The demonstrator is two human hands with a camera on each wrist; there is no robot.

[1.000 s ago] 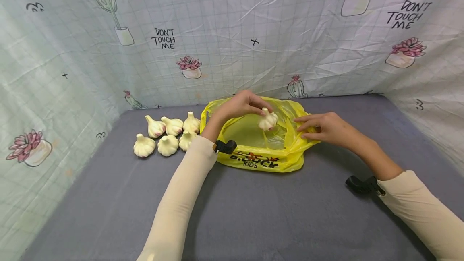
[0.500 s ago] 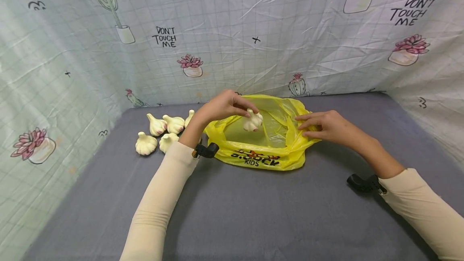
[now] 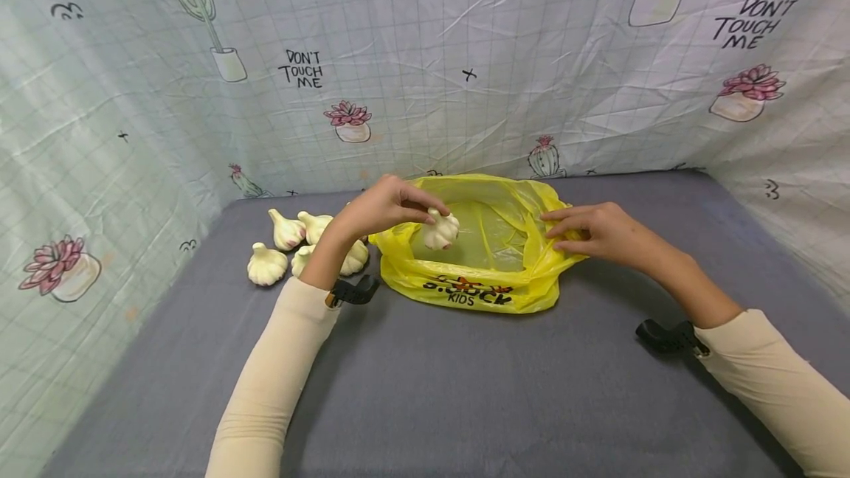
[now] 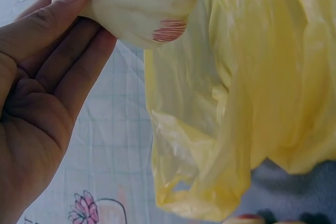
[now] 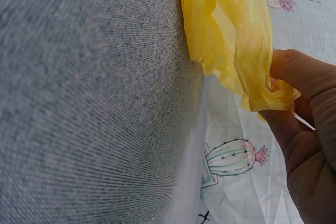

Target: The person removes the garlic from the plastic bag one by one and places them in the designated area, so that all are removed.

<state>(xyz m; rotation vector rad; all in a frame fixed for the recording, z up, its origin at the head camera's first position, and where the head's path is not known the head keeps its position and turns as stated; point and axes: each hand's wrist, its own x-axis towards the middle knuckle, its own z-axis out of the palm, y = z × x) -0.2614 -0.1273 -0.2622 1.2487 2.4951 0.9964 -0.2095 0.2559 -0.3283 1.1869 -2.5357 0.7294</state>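
My left hand (image 3: 381, 205) pinches a pale garlic bulb (image 3: 441, 230) by its stem, over the left part of a yellow plastic bag's mouth in the head view. In the left wrist view, thumb and fingertips hold the neck of the bulb (image 4: 139, 6), and its base has reddish streaks. The yellow bag (image 3: 465, 279) lies with its mouth spread and dark lettering on the near side. At the bag's right edge, my right hand (image 3: 607, 233) pinches the plastic; the right wrist view shows the bag (image 5: 231, 30) gathered between thumb and fingers.
Several more garlic bulbs (image 3: 267, 265) lie left of the bag on the grey tabletop (image 3: 478, 382), some partly hidden by my left hand and forearm. A printed curtain (image 3: 425, 72) hangs behind the table and along both sides.
My left hand has moved left with the garlic bulb, from above the middle of the bag's mouth to its left part. My right hand stays at the bag's right edge.
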